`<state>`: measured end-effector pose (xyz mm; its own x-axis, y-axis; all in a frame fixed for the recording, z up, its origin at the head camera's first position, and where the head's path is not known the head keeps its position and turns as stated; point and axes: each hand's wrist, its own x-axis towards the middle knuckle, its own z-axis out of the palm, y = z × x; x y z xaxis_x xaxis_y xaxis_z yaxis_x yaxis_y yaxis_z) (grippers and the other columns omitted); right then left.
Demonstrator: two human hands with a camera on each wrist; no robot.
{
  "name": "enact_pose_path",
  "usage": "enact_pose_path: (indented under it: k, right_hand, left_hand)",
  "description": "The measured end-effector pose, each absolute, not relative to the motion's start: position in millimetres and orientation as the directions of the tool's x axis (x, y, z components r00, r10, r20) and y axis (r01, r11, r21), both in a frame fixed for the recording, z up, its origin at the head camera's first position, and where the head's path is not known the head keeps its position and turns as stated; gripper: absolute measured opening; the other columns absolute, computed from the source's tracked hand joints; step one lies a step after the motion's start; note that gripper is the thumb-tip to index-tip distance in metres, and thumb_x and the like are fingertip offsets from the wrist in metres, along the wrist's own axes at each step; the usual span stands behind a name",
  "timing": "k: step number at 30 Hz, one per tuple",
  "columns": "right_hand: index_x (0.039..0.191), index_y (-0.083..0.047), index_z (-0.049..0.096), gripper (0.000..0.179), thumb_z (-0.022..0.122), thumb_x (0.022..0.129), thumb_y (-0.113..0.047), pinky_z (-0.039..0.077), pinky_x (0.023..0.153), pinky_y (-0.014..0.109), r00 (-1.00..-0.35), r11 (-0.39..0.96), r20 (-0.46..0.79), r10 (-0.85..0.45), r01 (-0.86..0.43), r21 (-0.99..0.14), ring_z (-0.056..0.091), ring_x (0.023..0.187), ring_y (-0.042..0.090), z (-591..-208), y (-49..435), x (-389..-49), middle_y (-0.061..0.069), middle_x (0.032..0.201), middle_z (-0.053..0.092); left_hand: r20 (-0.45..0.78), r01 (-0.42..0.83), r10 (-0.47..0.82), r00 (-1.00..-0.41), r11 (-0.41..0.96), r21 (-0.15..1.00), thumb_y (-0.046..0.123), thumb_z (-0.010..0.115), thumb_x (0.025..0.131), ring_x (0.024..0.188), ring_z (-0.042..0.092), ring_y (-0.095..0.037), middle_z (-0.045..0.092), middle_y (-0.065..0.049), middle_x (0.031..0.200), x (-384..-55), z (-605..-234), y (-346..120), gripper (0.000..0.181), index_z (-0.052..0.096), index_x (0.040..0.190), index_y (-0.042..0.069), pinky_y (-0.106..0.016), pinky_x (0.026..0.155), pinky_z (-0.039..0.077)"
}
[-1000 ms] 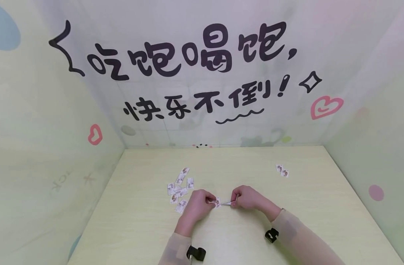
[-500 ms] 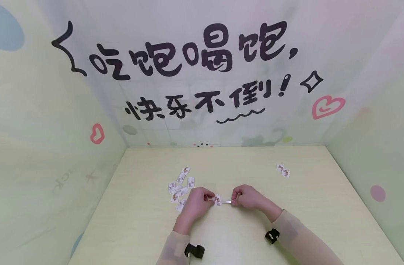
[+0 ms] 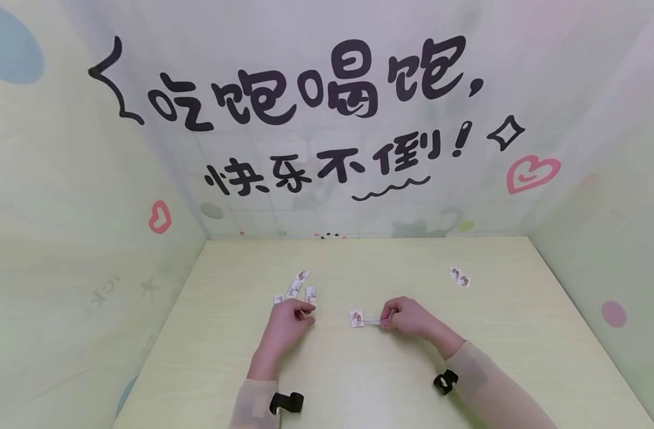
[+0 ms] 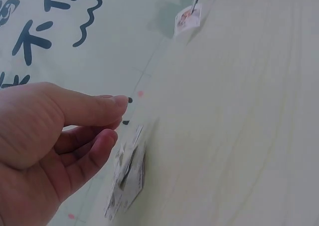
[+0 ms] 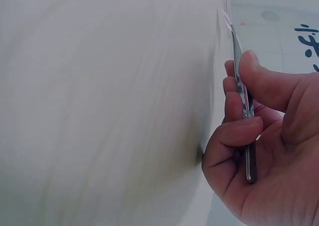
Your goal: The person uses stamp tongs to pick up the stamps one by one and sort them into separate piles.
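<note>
My right hand point(image 3: 412, 319) holds a slim pair of metal tweezers point(image 5: 244, 99), with fingers and thumb curled round its shank. At the tips of the tweezers is a small white card point(image 3: 356, 317) with a printed cartoon figure, held at its right side. My left hand point(image 3: 286, 328) hovers over the loose cluster of similar cards point(image 4: 130, 181) at the left and covers part of it in the head view. Its thumb and fingertips are bent close together, with nothing visible between them.
Two overlapping cards point(image 3: 459, 276) lie at the back right of the pale wooden table point(image 3: 359, 381). A printed fabric wall point(image 3: 316, 196) rises behind the table's far edge, with more fabric at both sides. Each wrist wears a black strap mount point(image 3: 287, 402).
My left hand has let go of the card and moved left over the cluster. The right hand keeps its grip on the tweezers and has shifted slightly, with the card at their tips.
</note>
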<state>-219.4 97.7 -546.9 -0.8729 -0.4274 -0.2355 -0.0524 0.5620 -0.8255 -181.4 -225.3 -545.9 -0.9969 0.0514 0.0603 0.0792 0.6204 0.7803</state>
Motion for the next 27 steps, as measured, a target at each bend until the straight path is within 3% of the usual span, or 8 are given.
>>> enact_pose_path:
  k: [6, 16, 27]
  right_hand:
    - [0.088, -0.002, 0.072, 0.005, 0.075, 0.087, -0.006, 0.043, 0.066, 0.030, -0.873, 0.548, -0.231, -0.429, -0.049, -0.835, 0.050, 0.069, 0.017, -547.9, 101.0, -219.8, 0.001, 0.077, 0.061]
    - [0.088, -0.004, 0.072, 0.004, 0.075, 0.089, -0.007, 0.042, 0.066, 0.032, -0.872, 0.537, -0.233, -0.430, -0.039, -0.843, 0.050, 0.069, 0.017, -549.2, 105.2, -221.6, 0.002, 0.076, 0.060]
    - [0.088, -0.003, 0.071, 0.004, 0.075, 0.088, -0.004, 0.042, 0.065, 0.029, -0.868, 0.535, -0.245, -0.433, -0.028, -0.845, 0.050, 0.068, 0.015, -544.9, 105.9, -218.2, 0.001, 0.075, 0.059]
  left_hand:
    - [0.068, 0.056, 0.006, -0.998, 0.630, 0.775, -0.003, 0.082, 0.088, 0.076, 0.059, -0.015, 0.067, 0.001, 0.085, -177.1, -549.0, -249.7, 0.019, 0.081, 0.106, 0.002, -0.028, 0.065, 0.052]
    - [0.042, -0.038, -0.103, -0.994, 0.668, 0.743, 0.000, 0.083, 0.088, 0.081, 0.061, -0.017, 0.070, -0.002, 0.088, -176.9, -549.4, -279.9, 0.018, 0.081, 0.105, 0.002, -0.034, 0.074, 0.052]
    - [0.001, -0.053, -0.079, -0.997, 0.683, 0.729, -0.001, 0.084, 0.088, 0.079, 0.062, -0.016, 0.072, -0.002, 0.087, -177.7, -557.0, -283.1, 0.012, 0.081, 0.099, 0.002, -0.033, 0.073, 0.053]
